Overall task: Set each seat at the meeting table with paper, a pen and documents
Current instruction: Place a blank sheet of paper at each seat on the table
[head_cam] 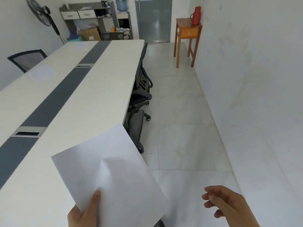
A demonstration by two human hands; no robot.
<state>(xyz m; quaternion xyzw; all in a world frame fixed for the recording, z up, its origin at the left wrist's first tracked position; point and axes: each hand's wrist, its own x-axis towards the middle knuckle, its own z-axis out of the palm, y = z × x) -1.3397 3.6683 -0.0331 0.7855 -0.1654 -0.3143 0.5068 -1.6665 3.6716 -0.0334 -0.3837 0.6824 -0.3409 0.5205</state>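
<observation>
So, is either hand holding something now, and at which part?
The left hand holds the white rectangular paper at its near edge, thumb on top. The right hand holds nothing, its fingers loosely curled.

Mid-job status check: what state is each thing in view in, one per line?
paper: held over table near edge, not laid down.
left hand: grips paper, thumb on top.
right hand: empty, fingers loosely curled.
far sheet: flat on table.
chairs: pushed in under table.
door: shut.
thermos: upright on stand.
</observation>
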